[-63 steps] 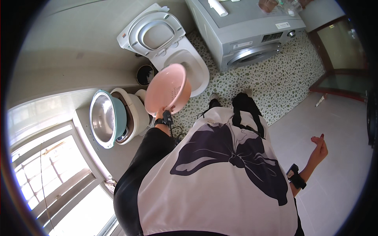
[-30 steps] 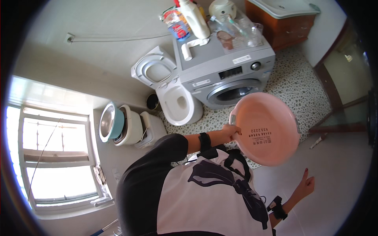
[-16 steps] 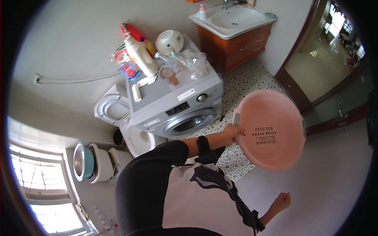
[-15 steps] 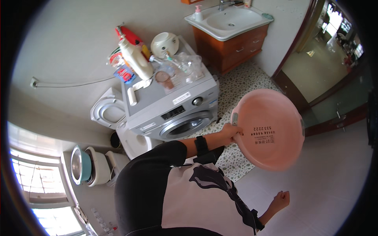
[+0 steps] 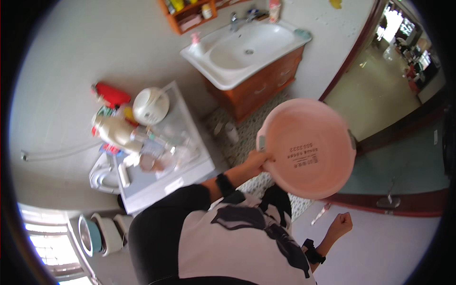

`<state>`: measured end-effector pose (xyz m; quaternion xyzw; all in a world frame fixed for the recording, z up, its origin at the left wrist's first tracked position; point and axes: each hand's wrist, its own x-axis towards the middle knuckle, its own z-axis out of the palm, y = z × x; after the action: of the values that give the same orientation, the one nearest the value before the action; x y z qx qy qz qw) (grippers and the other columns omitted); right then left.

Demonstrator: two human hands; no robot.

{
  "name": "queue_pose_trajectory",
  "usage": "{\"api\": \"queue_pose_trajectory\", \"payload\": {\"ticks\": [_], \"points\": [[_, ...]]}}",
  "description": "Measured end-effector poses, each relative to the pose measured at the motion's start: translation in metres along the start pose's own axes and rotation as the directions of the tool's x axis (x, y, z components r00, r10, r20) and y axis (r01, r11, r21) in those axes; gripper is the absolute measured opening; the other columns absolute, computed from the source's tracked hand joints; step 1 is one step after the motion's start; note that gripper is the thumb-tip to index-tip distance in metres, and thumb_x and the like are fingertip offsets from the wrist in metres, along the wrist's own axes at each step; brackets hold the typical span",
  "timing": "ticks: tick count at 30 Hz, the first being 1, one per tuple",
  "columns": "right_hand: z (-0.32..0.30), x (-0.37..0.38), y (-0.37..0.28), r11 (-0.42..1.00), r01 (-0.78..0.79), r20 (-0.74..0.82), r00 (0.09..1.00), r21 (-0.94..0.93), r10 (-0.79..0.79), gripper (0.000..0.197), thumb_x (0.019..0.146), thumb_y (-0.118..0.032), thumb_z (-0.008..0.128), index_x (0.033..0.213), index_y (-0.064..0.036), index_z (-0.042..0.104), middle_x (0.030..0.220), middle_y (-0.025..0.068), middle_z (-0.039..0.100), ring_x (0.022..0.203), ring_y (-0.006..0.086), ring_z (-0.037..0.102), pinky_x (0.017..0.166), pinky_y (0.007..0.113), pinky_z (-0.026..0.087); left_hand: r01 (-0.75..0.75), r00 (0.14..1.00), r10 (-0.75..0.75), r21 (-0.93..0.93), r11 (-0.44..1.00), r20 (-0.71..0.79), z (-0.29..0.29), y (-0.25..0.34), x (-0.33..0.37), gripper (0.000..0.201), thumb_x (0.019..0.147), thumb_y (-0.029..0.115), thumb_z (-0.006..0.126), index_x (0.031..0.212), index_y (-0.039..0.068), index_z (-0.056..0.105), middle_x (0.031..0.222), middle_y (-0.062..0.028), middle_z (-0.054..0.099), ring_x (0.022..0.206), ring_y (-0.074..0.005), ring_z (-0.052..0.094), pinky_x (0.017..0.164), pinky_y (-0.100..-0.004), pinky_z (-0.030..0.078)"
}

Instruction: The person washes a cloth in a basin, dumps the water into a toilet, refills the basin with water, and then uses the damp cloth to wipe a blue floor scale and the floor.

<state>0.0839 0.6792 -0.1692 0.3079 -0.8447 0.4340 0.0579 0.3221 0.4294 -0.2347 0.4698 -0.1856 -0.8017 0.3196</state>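
Observation:
My left hand (image 5: 259, 161) grips the near left rim of a pink plastic washbasin (image 5: 308, 137). The fingers are wrapped over the edge below a grey side handle. Its round inside, with dark printing on the bottom, faces me, and nothing lies in it. Lower down to the right, my right hand (image 5: 340, 226) hangs beside my body, apart from the basin. Its fingers are curled into a fist, and nothing shows in them. Both wrists wear black bands.
Ahead stands a white sink (image 5: 247, 52) on a brown cabinet (image 5: 251, 92). The washing machine (image 5: 190, 175) at left carries bottles, a detergent jug (image 5: 116, 132) and a cream round container (image 5: 151, 106). A dark-framed doorway (image 5: 361, 95) opens at right. Pebble-patterned mat (image 5: 299, 203) lies below.
The view has swung right, so the sink and washing machine sit farther left and the wall shelf shows more. The pink washbasin stays in my left hand; my right hand stays closed.

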Motion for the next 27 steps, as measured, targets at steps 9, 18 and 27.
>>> {"api": "queue_pose_trajectory", "payload": {"ticks": [9, 18, 27], "points": [[0.159, 0.209, -0.02, 0.983, 0.007, 0.129, 0.991, 0.184, -0.031, 0.043, 0.071, -0.001, 0.067, 0.112, -0.0038, 0.052, 0.099, 0.0121, 0.058, 0.075, 0.0135, 0.053, 0.066, 0.025, 0.045, -0.095, 0.988, 0.079, -0.114, 0.989, -0.134, 0.076, 0.112, 0.102, 0.022, 0.066, -0.004, 0.06, 0.088, -0.005, 0.055, 0.082, -0.0123, 0.057, 0.066, -0.0244, 0.059, 0.053, -0.0364, 0.052], [0.329, 0.402, -0.135, 0.844, -0.201, 0.568, 0.81, 0.498, -0.142, 0.045, 0.083, -0.003, 0.058, 0.124, -0.0042, 0.04, 0.107, 0.0142, 0.054, 0.085, 0.0174, 0.057, 0.075, 0.027, 0.047, -0.144, 0.976, 0.093, -0.264, 0.954, -0.196, 0.083, 0.275, 0.154, 0.015, 0.077, 0.004, 0.056, 0.091, -0.003, 0.055, 0.085, -0.0112, 0.059, 0.065, -0.0212, 0.06, 0.059, -0.0333, 0.054], [0.49, 0.486, -0.284, 0.705, 0.059, 0.525, 0.624, 0.707, -0.579, 0.023, 0.083, -0.002, 0.055, 0.106, 0.0002, 0.053, 0.097, 0.0071, 0.056, 0.083, 0.0116, 0.055, 0.075, 0.025, 0.045, -0.17, 0.964, 0.076, -0.371, 0.913, -0.257, 0.02, 0.369, 0.277, 0.027, 0.077, 0.001, 0.055, 0.101, -0.006, 0.046, 0.096, -0.0156, 0.055, 0.083, -0.0286, 0.062, 0.079, -0.0404, 0.055]]}}
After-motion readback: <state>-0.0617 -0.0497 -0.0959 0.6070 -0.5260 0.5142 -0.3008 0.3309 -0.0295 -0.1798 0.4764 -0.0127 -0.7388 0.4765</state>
